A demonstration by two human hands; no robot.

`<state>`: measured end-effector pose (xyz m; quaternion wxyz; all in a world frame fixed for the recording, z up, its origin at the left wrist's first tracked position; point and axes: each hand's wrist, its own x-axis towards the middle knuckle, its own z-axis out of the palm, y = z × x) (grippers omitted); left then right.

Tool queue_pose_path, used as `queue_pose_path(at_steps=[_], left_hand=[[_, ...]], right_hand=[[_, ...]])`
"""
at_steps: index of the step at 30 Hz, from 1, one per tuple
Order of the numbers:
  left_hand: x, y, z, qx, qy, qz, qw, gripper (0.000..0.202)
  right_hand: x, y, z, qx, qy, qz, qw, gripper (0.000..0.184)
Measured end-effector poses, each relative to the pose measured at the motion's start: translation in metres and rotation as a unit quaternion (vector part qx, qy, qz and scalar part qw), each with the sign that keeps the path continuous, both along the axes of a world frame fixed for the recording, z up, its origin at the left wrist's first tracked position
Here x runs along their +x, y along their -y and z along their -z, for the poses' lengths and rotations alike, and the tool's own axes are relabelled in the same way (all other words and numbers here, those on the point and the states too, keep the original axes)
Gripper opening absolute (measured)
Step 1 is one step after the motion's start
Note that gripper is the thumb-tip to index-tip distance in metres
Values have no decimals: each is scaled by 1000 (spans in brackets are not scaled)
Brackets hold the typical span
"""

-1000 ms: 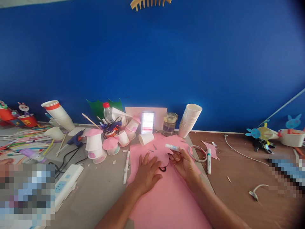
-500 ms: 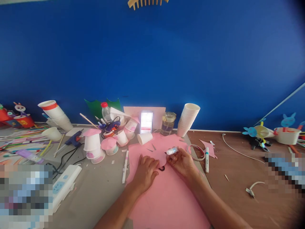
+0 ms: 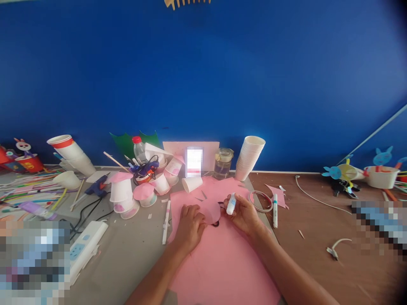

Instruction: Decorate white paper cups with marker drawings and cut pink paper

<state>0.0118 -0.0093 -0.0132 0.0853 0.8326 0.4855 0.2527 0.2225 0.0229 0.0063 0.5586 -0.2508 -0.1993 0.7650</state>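
Note:
My right hand (image 3: 243, 215) is shut on a small white glue tube (image 3: 231, 203), which stands nearly upright between the thumb and fingers. My left hand (image 3: 190, 227) lies flat on a large pink paper sheet (image 3: 222, 271), its fingertips against the edge of a rounded pink paper cutout (image 3: 211, 210). The cutout sits between my hands on the sheet. A small curved black piece (image 3: 216, 224) peeks out beneath it, mostly hidden.
A white marker (image 3: 165, 222) lies left of my hands, and another marker (image 3: 275, 211) and a tape roll (image 3: 260, 201) lie to the right. Behind stand a fallen paper cup (image 3: 192, 184) and a paper cup stack (image 3: 249, 157). A glue gun (image 3: 97, 187) and a power strip (image 3: 85, 248) are at left.
My right hand has turned the glue tube from lying sideways to nearly upright. My left hand has drawn slightly back and to the left on the cutout's edge.

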Motion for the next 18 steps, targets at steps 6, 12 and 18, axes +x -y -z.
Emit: queue_pose_path(at_steps=[6, 12, 18], left_hand=[[-1, 1, 2, -3, -4, 1, 1000, 13], [-1, 1, -2, -17, -8, 1, 1000, 12], [0, 1, -5, -24, -1, 1, 1000, 6]], right_hand=[[-3, 2, -8, 55, 66, 19, 996, 23], [-10, 10, -17, 65, 131, -1, 989, 27], [-7, 7, -13, 49, 110, 6, 993, 26]])
